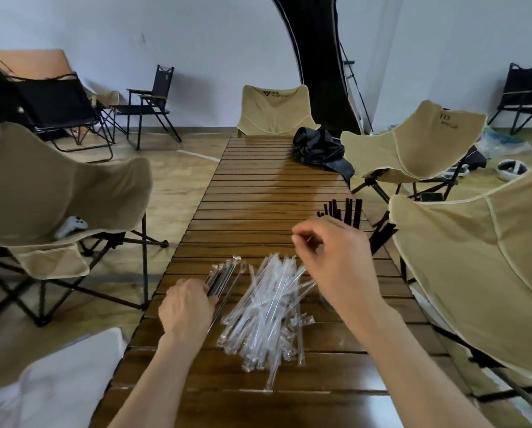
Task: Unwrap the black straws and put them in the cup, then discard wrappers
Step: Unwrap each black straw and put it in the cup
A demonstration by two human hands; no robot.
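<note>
Hands over a slatted table (258,186) strewn with straw wrappers.

The table runs away from the viewer between tan chairs (42,193), a black bag (320,148) at its far end. A heap of clear wrappers (268,313), thin crinkled plastic sleeves lying crisscross, sits in the middle, between the two hands. The right hand (335,261) hovers above the heap's far right edge, fingers curled with thumb and forefinger pinched together; whether they pinch a wrapper cannot be told. Behind it, bare black straws (348,211) stand up in a fan; the cup holding them is hidden by the hand. The left hand (187,307) rests on the table left of the heap, fingers curled around a small bundle of wrapped straws (223,278), dark inside clear sleeves.
</note>
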